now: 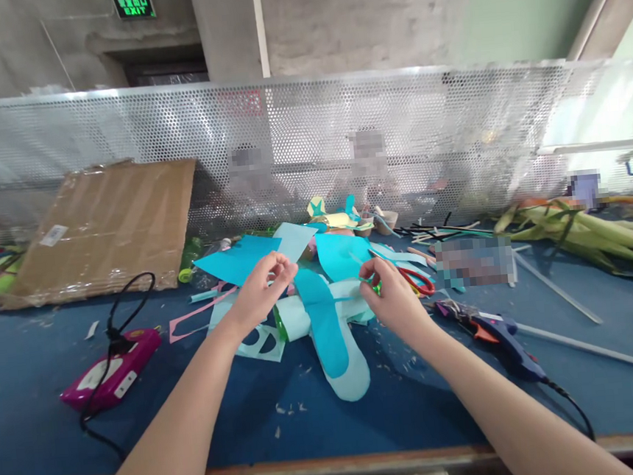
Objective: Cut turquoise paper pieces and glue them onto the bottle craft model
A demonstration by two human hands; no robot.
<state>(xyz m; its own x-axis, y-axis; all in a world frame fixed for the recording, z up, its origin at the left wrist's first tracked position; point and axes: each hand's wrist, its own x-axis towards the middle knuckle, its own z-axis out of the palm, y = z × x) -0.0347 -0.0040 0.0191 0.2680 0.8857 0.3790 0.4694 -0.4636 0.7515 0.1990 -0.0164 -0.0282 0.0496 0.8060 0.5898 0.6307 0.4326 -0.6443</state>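
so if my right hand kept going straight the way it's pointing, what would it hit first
Most likely the teal paper cutout just beyond the fingertips of the right hand; depth is hard to judge, so it may pass above it.

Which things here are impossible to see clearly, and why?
Head view: what the right hand pinches, hidden by its fingers.
Head view: lower edge of the light blue paper, covered by the left hand.
Head view: something on the table, under a blurred patch.
Head view: people behind the mesh screen, blurred.
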